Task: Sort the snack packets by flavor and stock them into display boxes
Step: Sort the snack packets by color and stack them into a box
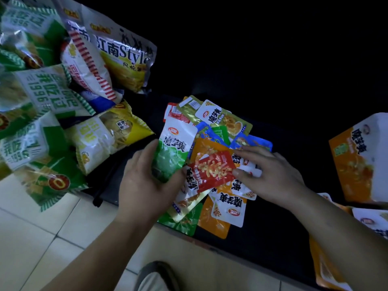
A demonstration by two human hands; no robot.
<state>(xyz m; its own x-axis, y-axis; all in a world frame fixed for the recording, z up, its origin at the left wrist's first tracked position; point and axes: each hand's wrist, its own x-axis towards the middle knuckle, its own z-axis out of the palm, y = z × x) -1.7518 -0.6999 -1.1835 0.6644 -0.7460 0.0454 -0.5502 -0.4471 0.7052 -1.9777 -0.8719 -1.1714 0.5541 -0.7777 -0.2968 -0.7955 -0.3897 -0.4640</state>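
Observation:
A heap of small snack packets in several colours lies on a black surface (262, 234) at the middle. My left hand (144, 185) grips a green and white packet (174, 150) at the heap's left side. My right hand (270, 175) rests flat on the heap, fingers spread, its fingertips touching a red packet (212, 171) on top. Orange packets (216, 223), a blue one (254, 141) and an olive one (228, 120) lie around and under them. An orange and white display box (361, 162) stands at the right edge.
Large chip bags in green (42, 97), yellow (109, 135) and white with red stripes (90, 66) are piled at the left. A second box (371, 221) and orange packaging (325, 267) sit at the lower right. Pale floor tiles (42, 238) lie below; my knee (155, 278) shows at the bottom.

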